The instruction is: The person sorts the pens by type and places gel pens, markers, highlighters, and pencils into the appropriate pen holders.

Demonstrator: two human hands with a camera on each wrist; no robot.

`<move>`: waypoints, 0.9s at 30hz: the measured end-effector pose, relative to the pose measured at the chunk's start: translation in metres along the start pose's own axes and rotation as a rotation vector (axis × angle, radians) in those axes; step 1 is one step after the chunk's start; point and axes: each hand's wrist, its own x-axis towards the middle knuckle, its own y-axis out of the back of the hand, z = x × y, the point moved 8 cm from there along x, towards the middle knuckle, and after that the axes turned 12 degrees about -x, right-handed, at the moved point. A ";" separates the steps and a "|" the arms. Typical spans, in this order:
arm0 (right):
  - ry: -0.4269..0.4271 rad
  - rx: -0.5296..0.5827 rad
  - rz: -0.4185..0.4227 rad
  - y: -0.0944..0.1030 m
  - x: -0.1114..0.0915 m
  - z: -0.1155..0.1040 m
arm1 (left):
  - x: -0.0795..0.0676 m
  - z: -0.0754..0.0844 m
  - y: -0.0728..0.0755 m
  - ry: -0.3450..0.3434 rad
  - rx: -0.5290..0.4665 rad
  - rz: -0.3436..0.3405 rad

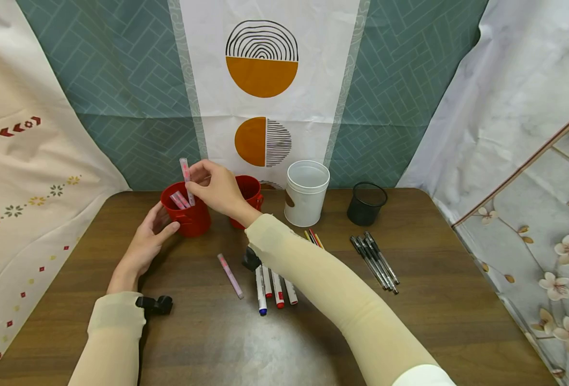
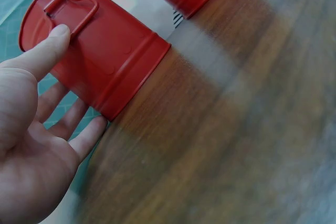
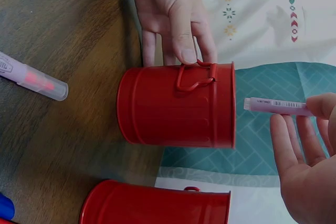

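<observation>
- Right hand (image 1: 219, 186): pinching a pink highlighter (image 1: 185, 169), held just above the mouth of a red cup (image 1: 194, 222).
- Left hand (image 1: 144, 241): fingers spread against cup, thumb on its handle (image 2: 96, 7).
- Cup: more highlighters (image 1: 178, 200) inside.
- Table (image 1: 193, 343): loose highlighter (image 1: 230, 276) near markers (image 1: 261, 292).

Left hand (image 1: 144, 241) beside leftmost red bucket (image 1: 195, 222), thumb against its side, fingers apart, right hand (image 1: 221, 187) above it, thumb and fingertips pinched, right forearm (image 1: 313, 273) slanting from its near right
</observation>
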 end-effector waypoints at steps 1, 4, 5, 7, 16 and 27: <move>0.003 -0.003 0.005 0.000 0.001 0.000 | 0.000 0.000 0.000 -0.001 0.003 0.001; 0.008 -0.010 0.022 0.000 0.002 -0.002 | 0.000 0.000 0.001 -0.003 0.003 0.001; 0.007 -0.011 0.026 0.000 0.002 -0.002 | -0.001 0.000 0.001 -0.003 0.003 0.001; -0.003 -0.015 0.028 -0.001 0.003 0.000 | -0.001 0.000 0.001 -0.002 0.004 0.000; -0.033 -0.026 0.030 -0.006 0.006 0.009 | -0.001 0.002 -0.002 -0.001 -0.027 -0.005; -0.084 -0.034 -0.006 -0.018 0.007 0.011 | -0.001 0.002 -0.002 -0.014 -0.018 -0.007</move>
